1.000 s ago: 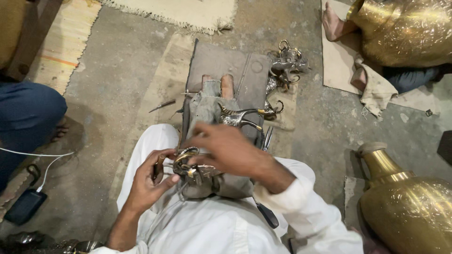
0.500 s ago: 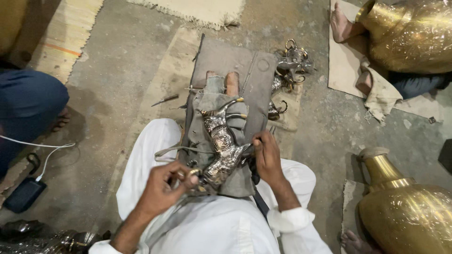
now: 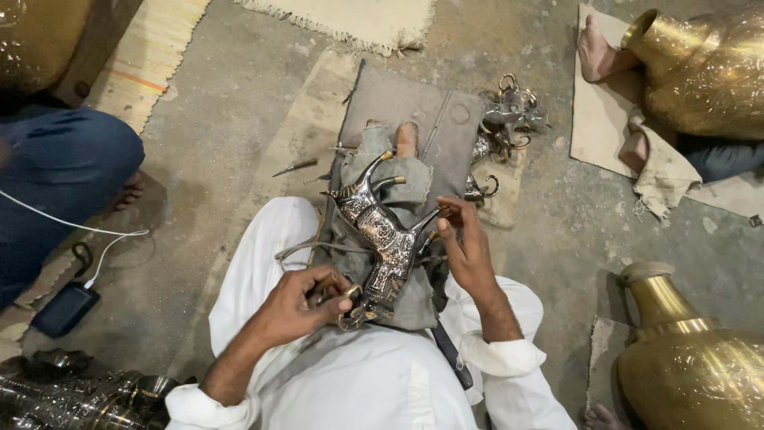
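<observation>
An engraved silver metal animal figurine [image 3: 382,239] with brass-tipped legs lies across a grey cloth [image 3: 414,179] on my lap. My left hand [image 3: 298,302] grips its lower end near my waist. My right hand [image 3: 469,251] pinches one of its thin legs at the right side. My bare toes [image 3: 406,137] poke out beyond the cloth, on a grey mat [image 3: 402,99].
Several more metal figurines [image 3: 509,115] lie at the mat's right edge, and a thin tool [image 3: 296,167] lies to its left. Big brass vases stand at the right [image 3: 692,366] and top right [image 3: 700,64]. Another person's blue-clad knee [image 3: 64,167] is at left, beside a phone on a cable [image 3: 64,306].
The figurine has been turned lengthwise along my lap. My right hand moved off its middle to the right side and now pinches a leg; my left hand holds the lower end.
</observation>
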